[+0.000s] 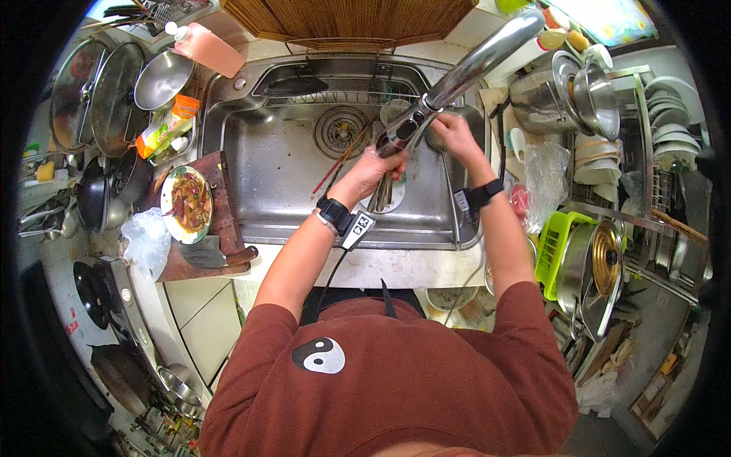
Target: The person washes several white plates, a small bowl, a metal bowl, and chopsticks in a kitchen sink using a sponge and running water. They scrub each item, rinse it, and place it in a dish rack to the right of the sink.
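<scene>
Below the spout of the metal faucet [485, 60], my left hand [365, 174] is closed around several pieces of metal cutlery [381, 194], their ends pointing down. Chopsticks [341, 159], one reddish, slant across the sink beside that hand. A white plate [391, 200] lies in the stainless steel sink [268, 171] beneath the cutlery. My right hand [454, 134] is just right of the faucet, its fingers partly hidden behind it; whether it grips something cannot be told. A long-handled metal ladle [451, 191] leans in the sink below it. Food scraps sit in the drain strainer [342, 131].
Left of the sink, a cleaver [211, 252] and a plate of food [187, 204] rest on a wooden board [231, 214]. A pink bottle [211, 50] stands behind. Right are a steel pot [531, 97], plastic bag [545, 183] and green basket [551, 251].
</scene>
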The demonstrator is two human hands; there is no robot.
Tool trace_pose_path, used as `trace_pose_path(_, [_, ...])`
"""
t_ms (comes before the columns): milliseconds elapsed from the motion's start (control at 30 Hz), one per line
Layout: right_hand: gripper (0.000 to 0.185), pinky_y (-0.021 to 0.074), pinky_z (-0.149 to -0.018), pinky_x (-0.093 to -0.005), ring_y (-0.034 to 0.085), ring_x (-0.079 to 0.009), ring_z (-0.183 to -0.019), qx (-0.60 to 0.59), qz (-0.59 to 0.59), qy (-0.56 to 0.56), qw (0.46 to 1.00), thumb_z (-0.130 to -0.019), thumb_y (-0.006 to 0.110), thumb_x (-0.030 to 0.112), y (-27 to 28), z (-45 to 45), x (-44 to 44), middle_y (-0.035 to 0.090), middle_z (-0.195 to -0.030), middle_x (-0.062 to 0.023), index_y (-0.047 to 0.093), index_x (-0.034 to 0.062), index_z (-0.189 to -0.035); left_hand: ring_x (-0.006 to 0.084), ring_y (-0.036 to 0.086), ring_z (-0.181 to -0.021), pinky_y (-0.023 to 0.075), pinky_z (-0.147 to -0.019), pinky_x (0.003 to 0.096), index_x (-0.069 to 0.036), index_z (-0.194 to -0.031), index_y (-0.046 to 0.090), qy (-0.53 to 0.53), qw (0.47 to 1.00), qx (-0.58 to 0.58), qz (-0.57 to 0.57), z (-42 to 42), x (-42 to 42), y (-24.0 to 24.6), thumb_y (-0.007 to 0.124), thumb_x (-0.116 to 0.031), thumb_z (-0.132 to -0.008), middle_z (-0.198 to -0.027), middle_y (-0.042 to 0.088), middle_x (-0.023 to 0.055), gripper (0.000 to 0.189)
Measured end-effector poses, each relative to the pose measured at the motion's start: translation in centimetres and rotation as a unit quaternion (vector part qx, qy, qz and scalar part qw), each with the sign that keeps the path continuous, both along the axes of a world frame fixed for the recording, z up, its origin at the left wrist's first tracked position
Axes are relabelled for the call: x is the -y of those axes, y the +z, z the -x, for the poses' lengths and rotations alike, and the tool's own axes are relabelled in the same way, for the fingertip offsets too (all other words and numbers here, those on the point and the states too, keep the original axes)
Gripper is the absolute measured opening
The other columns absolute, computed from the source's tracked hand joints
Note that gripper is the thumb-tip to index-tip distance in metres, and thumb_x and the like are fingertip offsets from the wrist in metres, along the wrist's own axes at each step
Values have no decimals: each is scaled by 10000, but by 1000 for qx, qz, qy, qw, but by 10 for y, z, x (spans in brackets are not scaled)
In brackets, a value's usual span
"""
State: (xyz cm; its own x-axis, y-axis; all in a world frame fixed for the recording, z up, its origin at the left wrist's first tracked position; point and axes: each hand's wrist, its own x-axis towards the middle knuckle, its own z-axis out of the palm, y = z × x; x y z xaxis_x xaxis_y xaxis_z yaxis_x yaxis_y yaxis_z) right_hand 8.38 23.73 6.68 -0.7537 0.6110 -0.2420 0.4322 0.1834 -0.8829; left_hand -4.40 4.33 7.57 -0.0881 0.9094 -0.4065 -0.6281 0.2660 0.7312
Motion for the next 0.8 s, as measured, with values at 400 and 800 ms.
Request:
trace_pose_path(400, [827, 454, -914, -317, 523, -178, -1090, -128, 212, 209, 946, -674, 831, 155, 2, 39, 111, 532, -1208, -33, 399, 73, -1374, 83, 568, -711, 422, -528, 211, -100, -1491, 162, 38, 988, -150, 31, 40, 70, 6, 661, -44, -800, -1041, 580, 46, 854])
trace_pose_path(800, [319, 490, -736, -255, 601, -101, -816, -127, -66, 99, 985, -758, 744, 77, 91, 136, 199, 655, -895, -47, 624, 16, -1047, 147, 586, -735, 495, -623, 285, -183, -1419, 272, 156, 902, -399, -57, 80, 120, 17, 649, -40, -813, -972, 583, 58, 728])
